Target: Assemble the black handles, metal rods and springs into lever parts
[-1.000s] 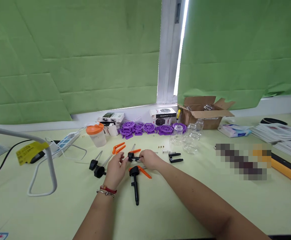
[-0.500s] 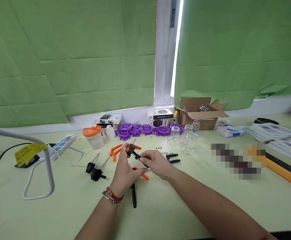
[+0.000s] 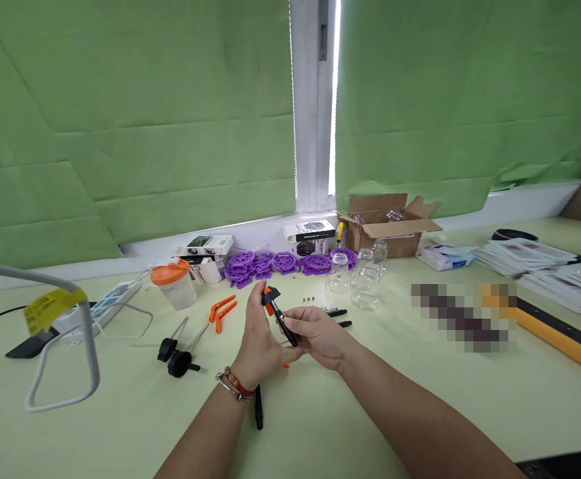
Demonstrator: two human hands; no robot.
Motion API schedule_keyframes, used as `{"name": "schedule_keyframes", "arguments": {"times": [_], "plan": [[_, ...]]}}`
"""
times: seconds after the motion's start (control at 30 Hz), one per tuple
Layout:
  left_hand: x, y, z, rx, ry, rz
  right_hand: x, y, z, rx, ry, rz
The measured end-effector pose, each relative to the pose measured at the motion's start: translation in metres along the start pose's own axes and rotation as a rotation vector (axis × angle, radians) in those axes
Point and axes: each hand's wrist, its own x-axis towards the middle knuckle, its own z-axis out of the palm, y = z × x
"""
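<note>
Above the middle of the table, both hands hold a black-and-orange rod assembly [image 3: 280, 318], tilted, with a shiny metal section in its middle. My left hand [image 3: 260, 342] is closed around it, fingers at the orange and black head and thumb at the lower end. My right hand [image 3: 320, 336] pinches the black lower part; some fingertips are hidden. Under the left wrist lies a black tube [image 3: 259, 407], partly covered. Beyond the right hand are black handles [image 3: 339, 313] with a spring and several small brass-coloured pieces [image 3: 309, 299].
Orange levers [image 3: 223, 311] and black-headed metal rods [image 3: 180, 362] lie left of the hands. Behind are purple plastic parts [image 3: 284, 263], glass jars [image 3: 366, 293], a carton [image 3: 385, 233] and an orange-lidded cup [image 3: 174, 286]. A white metal stand [image 3: 93, 359] rises at left.
The assembly has turned steeper, and its head now stands more upright. My hands have come closer together around it. The whole view has shifted slightly.
</note>
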Motion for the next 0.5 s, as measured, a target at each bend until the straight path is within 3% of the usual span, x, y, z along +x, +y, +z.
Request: {"name": "schedule_keyframes", "arguments": {"times": [0.23,0.5], "plan": [[0.003,-0.003,-0.005,0.015,-0.064,0.096,-0.001,0.004,-0.005,0.101,-0.081,0.007],[0.010,-0.009,0.000,0.206,-0.034,0.164,0.006,0.014,-0.011,0.105,-0.018,-0.005]]}}
